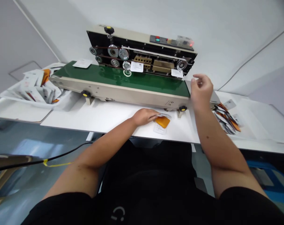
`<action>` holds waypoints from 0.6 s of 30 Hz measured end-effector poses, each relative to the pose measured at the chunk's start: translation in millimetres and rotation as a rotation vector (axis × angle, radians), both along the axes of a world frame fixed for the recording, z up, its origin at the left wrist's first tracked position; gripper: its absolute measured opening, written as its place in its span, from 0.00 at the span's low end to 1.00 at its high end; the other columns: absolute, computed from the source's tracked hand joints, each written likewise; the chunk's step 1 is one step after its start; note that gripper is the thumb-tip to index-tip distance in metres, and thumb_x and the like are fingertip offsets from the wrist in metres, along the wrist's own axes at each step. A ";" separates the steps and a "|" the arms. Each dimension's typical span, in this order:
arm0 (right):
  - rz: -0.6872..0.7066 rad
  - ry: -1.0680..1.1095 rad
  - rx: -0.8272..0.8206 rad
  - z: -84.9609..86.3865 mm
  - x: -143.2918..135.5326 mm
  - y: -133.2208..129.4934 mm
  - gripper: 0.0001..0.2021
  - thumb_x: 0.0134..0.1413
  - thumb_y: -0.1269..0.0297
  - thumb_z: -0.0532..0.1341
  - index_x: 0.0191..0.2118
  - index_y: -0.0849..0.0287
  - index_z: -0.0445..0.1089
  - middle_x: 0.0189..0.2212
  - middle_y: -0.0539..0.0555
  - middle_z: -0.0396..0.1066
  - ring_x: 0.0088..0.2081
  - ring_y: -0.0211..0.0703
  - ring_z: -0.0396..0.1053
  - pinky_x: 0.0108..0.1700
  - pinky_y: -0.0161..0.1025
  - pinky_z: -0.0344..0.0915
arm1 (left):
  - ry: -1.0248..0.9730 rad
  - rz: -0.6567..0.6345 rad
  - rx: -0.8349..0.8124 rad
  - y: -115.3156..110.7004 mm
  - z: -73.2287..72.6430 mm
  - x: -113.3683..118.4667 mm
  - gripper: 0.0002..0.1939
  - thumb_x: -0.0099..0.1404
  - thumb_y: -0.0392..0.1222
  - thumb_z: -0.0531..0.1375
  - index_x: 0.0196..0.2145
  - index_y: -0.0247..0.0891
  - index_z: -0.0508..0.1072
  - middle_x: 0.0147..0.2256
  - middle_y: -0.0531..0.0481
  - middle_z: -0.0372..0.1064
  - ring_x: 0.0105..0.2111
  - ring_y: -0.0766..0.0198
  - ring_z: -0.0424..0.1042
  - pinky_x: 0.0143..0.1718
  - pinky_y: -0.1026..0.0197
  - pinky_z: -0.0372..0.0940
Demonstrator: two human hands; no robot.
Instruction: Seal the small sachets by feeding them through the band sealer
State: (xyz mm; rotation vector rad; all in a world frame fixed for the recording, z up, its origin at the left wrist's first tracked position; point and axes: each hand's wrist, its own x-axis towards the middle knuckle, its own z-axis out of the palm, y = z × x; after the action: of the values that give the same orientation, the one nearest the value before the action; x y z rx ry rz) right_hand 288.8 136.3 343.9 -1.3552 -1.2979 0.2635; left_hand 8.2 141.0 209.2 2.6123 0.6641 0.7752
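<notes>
My left hand (pixel 144 117) rests low over the white table with its fingers closed on a small whitish packet (pixel 164 115). Just under that packet lie an orange packet (pixel 163 122) and a white printed packet (pixel 159 128). My right hand (pixel 202 90), a little blurred, is raised beside the right end of a band sealing machine (pixel 142 47). Its fingers are loosely curled with a gap at the thumb, and I see nothing in them. Nearest to it, a white packet (pixel 177 73) stands in the sealer's edge. Another packet (pixel 136 67) hangs further left along the machine.
The green conveyor belt (pixel 151 84) runs along the machine, with a white packet (pixel 82 63) at its left end. A white tray (pixel 69 100) heaped with packets stands at left. More orange and silver packets (pixel 226 118) lie at right. A black cable (pixel 62 153) crosses lower left.
</notes>
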 end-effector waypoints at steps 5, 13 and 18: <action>0.036 -0.090 0.001 -66.9 -34.8 -80.1 0.11 0.63 0.56 0.64 0.47 0.52 0.78 0.31 0.51 0.69 0.32 0.43 0.67 0.38 0.43 0.69 | -0.239 0.260 -0.001 2.0 1.1 0.3 0.20 0.81 0.53 0.54 0.53 0.38 0.80 0.45 0.44 0.82 0.43 0.57 0.82 0.46 0.58 0.74; 0.347 0.343 -0.323 -107.2 -74.8 -95.6 0.33 0.60 0.41 0.66 0.65 0.53 0.68 0.31 0.51 0.74 0.28 0.41 0.70 0.28 0.38 0.68 | -0.411 0.207 0.145 -3.7 6.1 -2.3 0.16 0.79 0.51 0.58 0.48 0.38 0.81 0.43 0.44 0.82 0.43 0.60 0.82 0.48 0.60 0.74; 0.373 0.413 -0.277 -94.3 -81.6 -91.3 0.41 0.57 0.45 0.70 0.71 0.44 0.54 0.42 0.53 0.76 0.35 0.45 0.77 0.31 0.39 0.75 | -0.348 -0.069 0.323 -4.6 5.9 -1.4 0.15 0.78 0.50 0.60 0.53 0.40 0.79 0.53 0.38 0.80 0.54 0.56 0.80 0.55 0.52 0.74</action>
State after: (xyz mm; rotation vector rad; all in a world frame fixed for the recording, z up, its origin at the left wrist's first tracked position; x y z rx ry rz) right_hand 207.1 45.1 249.6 -1.1918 -1.1786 0.9586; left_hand 6.8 136.4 215.1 2.6548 0.3713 1.3713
